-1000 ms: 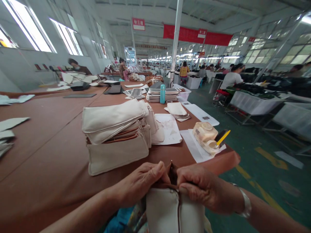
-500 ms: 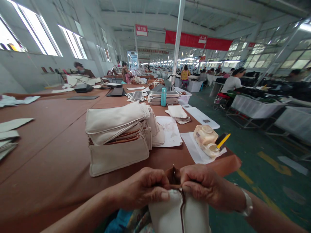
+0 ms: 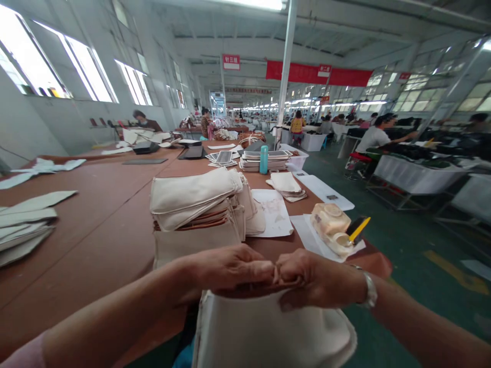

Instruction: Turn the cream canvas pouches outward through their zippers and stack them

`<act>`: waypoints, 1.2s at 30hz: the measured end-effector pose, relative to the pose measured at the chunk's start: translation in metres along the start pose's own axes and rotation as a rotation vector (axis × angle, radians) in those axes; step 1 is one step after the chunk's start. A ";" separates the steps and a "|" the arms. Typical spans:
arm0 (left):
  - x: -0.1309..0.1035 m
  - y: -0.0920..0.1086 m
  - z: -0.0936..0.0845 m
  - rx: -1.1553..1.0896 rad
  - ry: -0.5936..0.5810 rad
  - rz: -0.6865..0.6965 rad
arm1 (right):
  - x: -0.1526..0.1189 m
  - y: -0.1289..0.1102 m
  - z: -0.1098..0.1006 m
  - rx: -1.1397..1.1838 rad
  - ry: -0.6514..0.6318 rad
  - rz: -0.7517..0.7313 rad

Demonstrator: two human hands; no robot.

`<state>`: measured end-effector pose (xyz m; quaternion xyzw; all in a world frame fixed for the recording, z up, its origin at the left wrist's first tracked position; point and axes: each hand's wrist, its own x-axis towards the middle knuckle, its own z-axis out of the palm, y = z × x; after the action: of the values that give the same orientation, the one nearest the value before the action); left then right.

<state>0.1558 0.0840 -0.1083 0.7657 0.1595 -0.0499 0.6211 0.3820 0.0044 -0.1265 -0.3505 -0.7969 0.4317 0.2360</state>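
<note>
A cream-coloured leather bag piece (image 3: 268, 327) with a brown inside hangs at the table's near edge, its broad face towards me. My left hand (image 3: 236, 268) is closed at its top edge, thumb along the rim. My right hand (image 3: 318, 278) grips the same edge close beside it, fingers bunched over the brown part and thumb on the cream face. Part of the rim is hidden by the fingers. Just beyond the hands lies a stack of similar cream pieces (image 3: 195, 191) with brown insides.
On the brown tabletop (image 3: 103, 220) lie cream pieces (image 3: 26, 230) at the left. A turquoise bottle (image 3: 263, 159) stands by stacked panels. At the right corner are a stained plastic container (image 3: 330, 225) and a yellow-handled tool (image 3: 359, 230). Co-workers sit farther off.
The bag piece has turned from its seamed, narrow side to its broad face. Both hands have shifted along its rim and drawn closer together. The view has tilted slightly up and left.
</note>
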 end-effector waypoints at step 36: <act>-0.002 -0.059 0.002 -0.249 0.236 -0.066 | -0.002 0.034 0.056 -0.114 0.348 0.059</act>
<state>0.1365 0.0918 -0.1632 0.6777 0.2612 0.0403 0.6863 0.3568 -0.0134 -0.1843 -0.4560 -0.7564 0.3256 0.3375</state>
